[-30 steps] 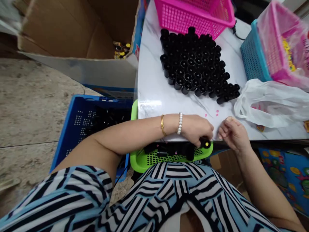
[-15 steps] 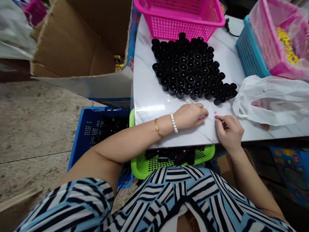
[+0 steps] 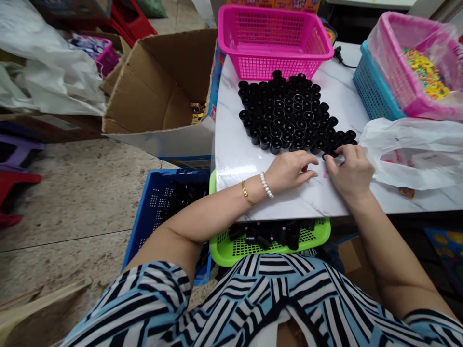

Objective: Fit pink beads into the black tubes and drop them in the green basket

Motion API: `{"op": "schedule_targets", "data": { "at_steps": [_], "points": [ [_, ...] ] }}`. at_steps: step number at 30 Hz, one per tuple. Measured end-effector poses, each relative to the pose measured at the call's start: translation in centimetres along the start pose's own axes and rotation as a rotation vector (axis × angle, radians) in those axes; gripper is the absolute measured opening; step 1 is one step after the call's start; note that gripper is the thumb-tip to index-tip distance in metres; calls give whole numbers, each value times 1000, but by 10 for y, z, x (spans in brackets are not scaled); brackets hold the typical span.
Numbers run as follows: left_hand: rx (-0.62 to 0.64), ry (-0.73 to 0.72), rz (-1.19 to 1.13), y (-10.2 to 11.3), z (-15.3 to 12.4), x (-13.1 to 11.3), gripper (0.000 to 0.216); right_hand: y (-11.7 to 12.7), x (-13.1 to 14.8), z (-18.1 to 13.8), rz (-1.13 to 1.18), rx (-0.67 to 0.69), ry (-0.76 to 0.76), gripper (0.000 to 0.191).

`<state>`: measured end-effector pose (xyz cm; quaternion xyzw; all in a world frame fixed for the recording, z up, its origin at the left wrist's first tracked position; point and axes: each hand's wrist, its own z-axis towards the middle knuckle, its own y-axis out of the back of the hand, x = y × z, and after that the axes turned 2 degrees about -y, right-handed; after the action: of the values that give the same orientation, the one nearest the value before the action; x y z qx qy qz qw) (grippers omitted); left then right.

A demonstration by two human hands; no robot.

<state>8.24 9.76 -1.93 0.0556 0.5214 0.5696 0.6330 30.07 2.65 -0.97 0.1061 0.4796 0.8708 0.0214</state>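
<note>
Left hand (image 3: 287,168), clustered black cylinders (image 3: 288,127) and right hand (image 3: 352,173) at a white table (image 3: 231,154)
Left fingers curl loosely, parted from the thumb, near the cylinders; pink pieces (image 3: 325,174) lie between the hands; right thumb and forefinger touch a cylinder at the near right edge, gripping or not I cannot tell

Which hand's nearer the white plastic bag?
Right: the right hand is beside the left edge of the white plastic bag; the left hand is farther left, past the right hand.
</note>
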Motion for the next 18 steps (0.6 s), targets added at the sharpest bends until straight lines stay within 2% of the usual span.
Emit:
{"op": "schedule_targets", "data": {
  "at_steps": [4,6,8,10,12,13,15,18],
  "points": [
    [-28,29,-38,2,0,-2,45,13,18,-16,120,-61,57,11],
    [26,36,-68,7,1,-2,55,23,28,-34,269,-52,102,10],
    [140,27,-75,14,3,-1,47,28,35,-51,425,36,88,16],
    [256,16,-65,22,5,1,33,28,38,-64,560,134,-3,28],
    [302,28,-57,28,8,3,28,24,36,-71,588,167,-56,33],
    [300,44,-60,29,9,3,30,22,34,-73,548,160,-21,33],
    [277,80,-69,30,10,3,31,21,31,-76,386,153,154,36],
    [254,135,-74,25,10,1,31,30,29,-82,159,215,406,57]
  ]
}}
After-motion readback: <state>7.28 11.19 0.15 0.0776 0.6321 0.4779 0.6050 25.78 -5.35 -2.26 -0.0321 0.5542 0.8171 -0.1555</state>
